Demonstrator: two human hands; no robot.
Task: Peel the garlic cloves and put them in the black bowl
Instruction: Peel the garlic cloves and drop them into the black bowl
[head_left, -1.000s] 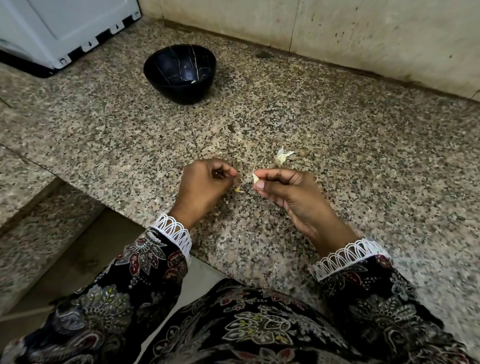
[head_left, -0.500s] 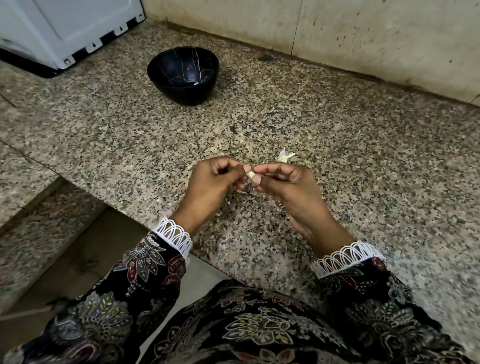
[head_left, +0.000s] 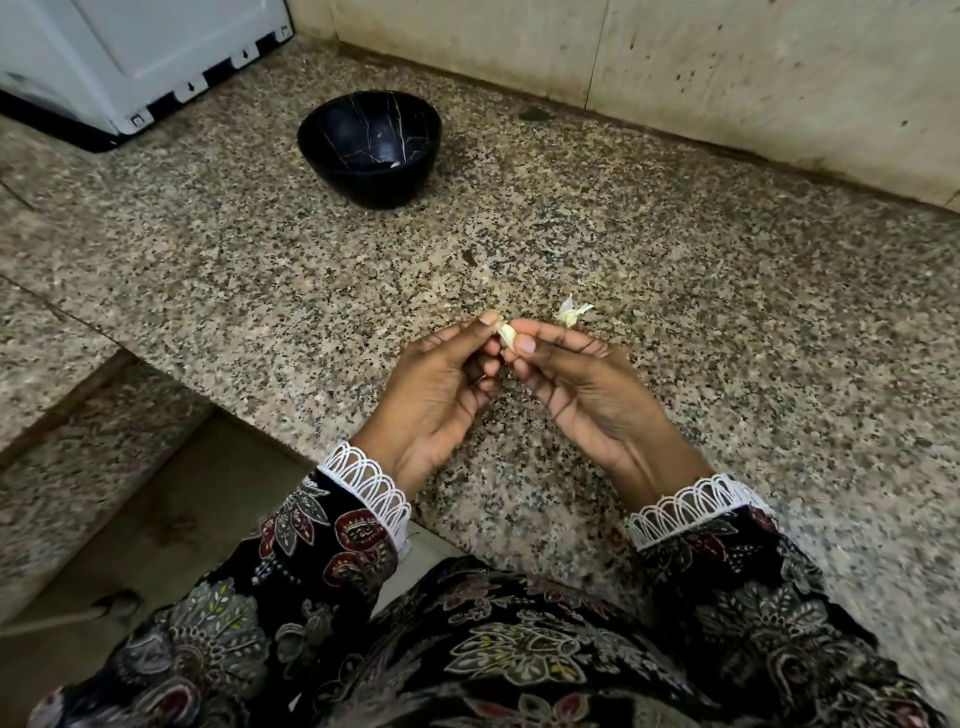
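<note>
Peel scrap (head_left: 571, 315) on counter (head_left: 727, 322) just beyond right hand (head_left: 587, 384); white appliance (head_left: 130, 57) far left. Bowl (head_left: 370, 148) well beyond hands, path open. Clove (head_left: 506, 335) pinched between fingertips of left hand (head_left: 436, 389) and right thumb, above counter. Pale bit in bowl unclear. Clove mostly hidden by fingers.
</note>
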